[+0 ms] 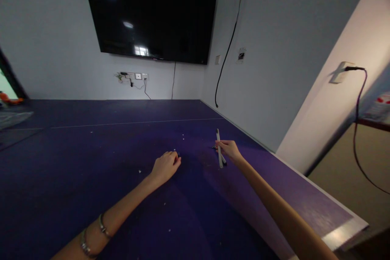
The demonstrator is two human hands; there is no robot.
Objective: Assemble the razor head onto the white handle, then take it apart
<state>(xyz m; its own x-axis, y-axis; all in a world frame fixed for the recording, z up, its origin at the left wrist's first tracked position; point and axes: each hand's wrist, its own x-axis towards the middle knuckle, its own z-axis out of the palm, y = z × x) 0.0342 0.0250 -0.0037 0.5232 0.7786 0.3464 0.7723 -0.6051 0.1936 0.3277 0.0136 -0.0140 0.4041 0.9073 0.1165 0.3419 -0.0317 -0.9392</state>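
Observation:
My right hand (230, 149) is closed with its fingertips on a slim white pen (219, 156), which points away from me over the purple tabletop (128, 195). A second pen-like stick with a dark end (224, 161) crosses beneath it. Something small and dark pokes out left of those fingertips, too small to name. To the left, my left hand (165, 167) rests low at the table with its fingers curled in. A bit of something dark shows at its fingertips, but the fingers hide most of it.
White scraps (139, 171) are scattered over the tabletop. A wall bounds it at the back and right, with a black cable (228, 48) hanging down. A television (152, 16) hangs above wall sockets (138, 76). Clear plastic (14, 118) lies at the far left.

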